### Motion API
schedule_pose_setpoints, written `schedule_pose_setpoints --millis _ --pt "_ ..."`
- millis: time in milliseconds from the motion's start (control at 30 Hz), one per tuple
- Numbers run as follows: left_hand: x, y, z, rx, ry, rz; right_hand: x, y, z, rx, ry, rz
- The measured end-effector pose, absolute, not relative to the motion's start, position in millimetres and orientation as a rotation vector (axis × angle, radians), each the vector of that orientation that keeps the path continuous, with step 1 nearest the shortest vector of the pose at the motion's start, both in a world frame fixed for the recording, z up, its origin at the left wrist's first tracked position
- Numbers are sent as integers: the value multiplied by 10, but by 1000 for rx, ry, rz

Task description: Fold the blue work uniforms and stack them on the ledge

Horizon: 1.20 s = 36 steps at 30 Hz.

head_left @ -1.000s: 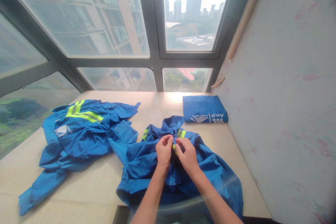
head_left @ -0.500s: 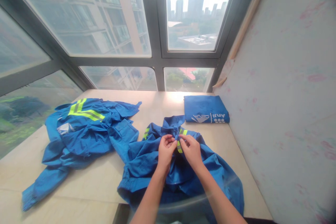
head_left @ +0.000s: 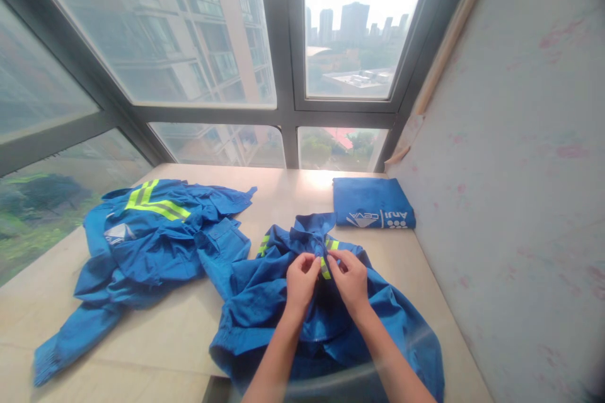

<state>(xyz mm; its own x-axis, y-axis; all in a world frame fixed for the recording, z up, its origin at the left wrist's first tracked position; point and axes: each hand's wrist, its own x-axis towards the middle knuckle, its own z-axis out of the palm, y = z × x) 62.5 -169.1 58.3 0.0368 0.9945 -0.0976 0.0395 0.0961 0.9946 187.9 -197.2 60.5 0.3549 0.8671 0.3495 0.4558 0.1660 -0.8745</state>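
Left hand [head_left: 301, 278] and right hand [head_left: 350, 278]: fingers pinching the front of the blue jacket [head_left: 258, 302], near edge of worktop [head_left: 155, 340]. Folded blue cloth [head_left: 363, 196] behind reads "Anji | CEVA", upside down from here.

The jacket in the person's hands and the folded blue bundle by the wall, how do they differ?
The jacket lies spread and rumpled; the folded bundle is a neat, flat packet. The left hand and right hand pinch the jacket's front, while neither touches the folded bundle. The jacket shows yellow-and-grey strips; the folded bundle shows white lettering. Both are blue and rest on the pale tabletop.
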Motion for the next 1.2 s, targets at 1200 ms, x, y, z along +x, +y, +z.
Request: schedule_pose_setpoints --millis 1200 --pt "738 -1665 569 572 1009 1066 1675 -2112 502 -1543 -1549 316"
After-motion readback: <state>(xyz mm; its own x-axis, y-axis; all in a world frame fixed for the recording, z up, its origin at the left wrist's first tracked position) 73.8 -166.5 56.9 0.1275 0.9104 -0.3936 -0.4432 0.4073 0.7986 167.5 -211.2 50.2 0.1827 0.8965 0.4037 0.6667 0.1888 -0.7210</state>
